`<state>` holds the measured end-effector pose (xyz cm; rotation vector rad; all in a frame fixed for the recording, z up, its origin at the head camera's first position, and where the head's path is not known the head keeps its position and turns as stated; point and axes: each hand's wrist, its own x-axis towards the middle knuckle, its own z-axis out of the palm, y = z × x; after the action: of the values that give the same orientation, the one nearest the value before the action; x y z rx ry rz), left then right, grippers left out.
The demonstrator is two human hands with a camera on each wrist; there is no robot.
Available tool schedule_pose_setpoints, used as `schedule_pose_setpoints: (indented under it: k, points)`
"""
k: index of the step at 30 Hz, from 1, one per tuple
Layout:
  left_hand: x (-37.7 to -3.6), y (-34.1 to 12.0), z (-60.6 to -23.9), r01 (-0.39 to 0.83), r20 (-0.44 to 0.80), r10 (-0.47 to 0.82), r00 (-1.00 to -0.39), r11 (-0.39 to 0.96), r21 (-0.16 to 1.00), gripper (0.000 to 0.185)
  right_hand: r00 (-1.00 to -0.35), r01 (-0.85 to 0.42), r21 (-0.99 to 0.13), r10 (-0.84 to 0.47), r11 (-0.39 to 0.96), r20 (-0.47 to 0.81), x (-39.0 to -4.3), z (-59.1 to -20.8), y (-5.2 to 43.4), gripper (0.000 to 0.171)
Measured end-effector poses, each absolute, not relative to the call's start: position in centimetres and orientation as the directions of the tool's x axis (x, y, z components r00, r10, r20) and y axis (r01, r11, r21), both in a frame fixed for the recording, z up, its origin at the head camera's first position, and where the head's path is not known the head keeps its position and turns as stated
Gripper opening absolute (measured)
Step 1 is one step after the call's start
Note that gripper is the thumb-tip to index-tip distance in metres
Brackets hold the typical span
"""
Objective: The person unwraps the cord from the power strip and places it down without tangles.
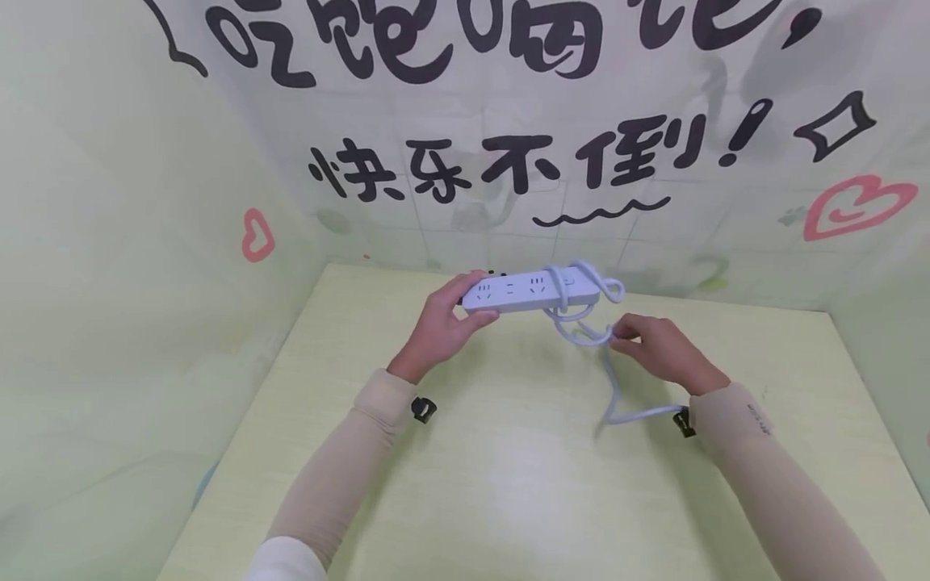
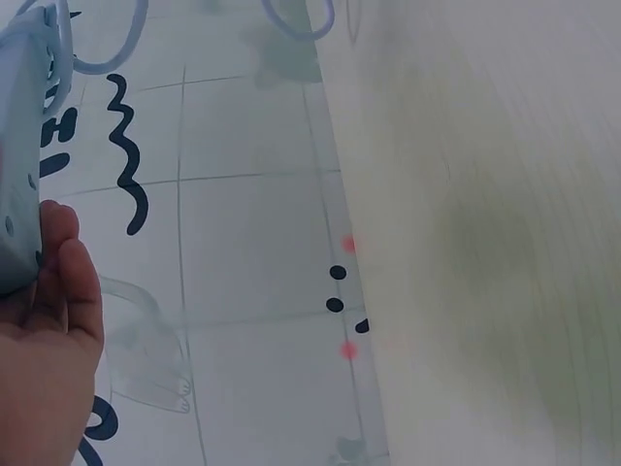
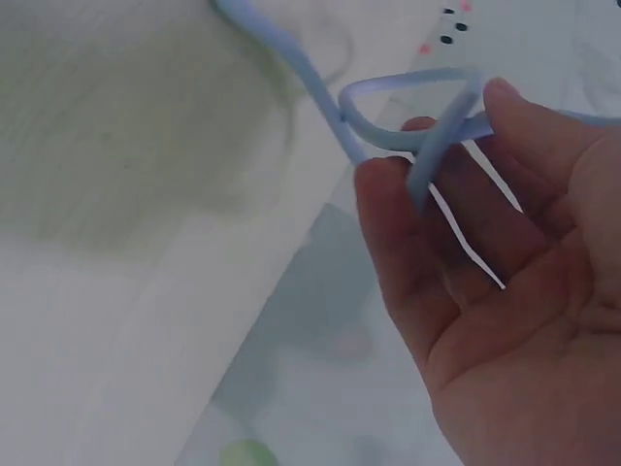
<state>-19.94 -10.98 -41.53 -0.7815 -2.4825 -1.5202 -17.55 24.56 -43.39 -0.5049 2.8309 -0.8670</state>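
Note:
A white power strip (image 1: 517, 292) is held above the table by my left hand (image 1: 445, 321), thumb along the front edge and fingers behind its left end. In the left wrist view the strip (image 2: 17, 155) shows only in part, at the left edge. Its pale cord (image 1: 559, 289) wraps round the right end, with loose loops below. My right hand (image 1: 659, 345) pinches the cord to the right of these loops. The right wrist view shows the cord (image 3: 388, 136) looped across the fingertips (image 3: 383, 184). From there a length of cord drops and bends toward the right wrist.
The pale yellow-green table (image 1: 508, 468) lies beneath both hands. Behind it stands a wall covering (image 1: 450, 234) with large black lettering and pink hearts. Black clips (image 1: 424, 409) sit at the wrist bands. Side walls (image 1: 109, 323) border the table.

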Motion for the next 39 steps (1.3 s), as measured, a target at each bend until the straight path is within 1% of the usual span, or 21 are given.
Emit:
schedule_pose_setpoints:
  k: [6,11,14,19,22,25,28,32,33,35,39]
  points:
    - [-19.9,-10.8,-41.5,0.475,0.358,0.345,-0.868,0.362,0.802,0.049,-0.932,-0.238,-0.625,-0.355,0.743,-0.068,-16.6,-40.7,23.7,0.032]
    - [-19.8,-10.6,-41.4,0.481,0.365,0.345,-0.865,0.357,0.801,0.049,-0.925,-0.179,-0.650,-0.352,0.738,-0.144,-14.4,-38.5,21.8,0.058]
    - [-19.8,-10.5,-41.5,0.486,0.375,0.336,-0.864,0.355,0.799,0.051,-0.915,-0.189,-0.665,-0.376,0.723,-0.149,-12.9,-37.2,20.9,0.068]
    - [-19.8,-10.4,-41.7,0.482,0.383,0.315,-0.868,0.353,0.802,0.051,-0.912,-0.226,-0.679,-0.396,0.699,-0.104,-11.1,-35.4,19.7,0.072]
    - [-19.8,-10.4,-41.7,0.485,0.385,0.318,-0.867,0.354,0.799,0.049,-0.929,-0.223,-0.652,-0.361,0.724,-0.084,-10.9,-34.9,19.2,0.072]
    - [-19.8,-10.2,-41.7,0.492,0.388,0.325,-0.862,0.354,0.795,0.048,-0.951,-0.203,-0.635,-0.304,0.746,-0.053,-11.4,-34.9,18.8,0.070]
    - [-19.8,-10.1,-41.8,0.500,0.396,0.329,-0.858,0.354,0.791,0.048,-0.960,-0.198,-0.647,-0.279,0.736,-0.022,-12.7,-35.8,18.3,0.059]
    - [-19.7,-9.9,-41.7,0.517,0.413,0.333,-0.848,0.345,0.783,0.048,-0.950,-0.218,-0.674,-0.311,0.705,-0.017,-14.6,-37.4,17.7,0.040]
    - [-19.7,-9.8,-41.6,0.521,0.417,0.335,-0.845,0.343,0.781,0.048,-0.945,-0.223,-0.689,-0.326,0.690,-0.020,-15.1,-37.7,17.6,0.037]
    - [-19.6,-9.7,-41.4,0.529,0.422,0.341,-0.840,0.341,0.777,0.048,-0.930,-0.225,-0.730,-0.365,0.645,-0.035,-15.9,-38.3,17.6,0.038]
    - [-19.5,-9.6,-41.3,0.532,0.414,0.365,-0.834,0.330,0.780,0.050,-0.878,-0.184,-0.861,-0.474,0.473,-0.073,-17.3,-39.5,17.7,0.054]
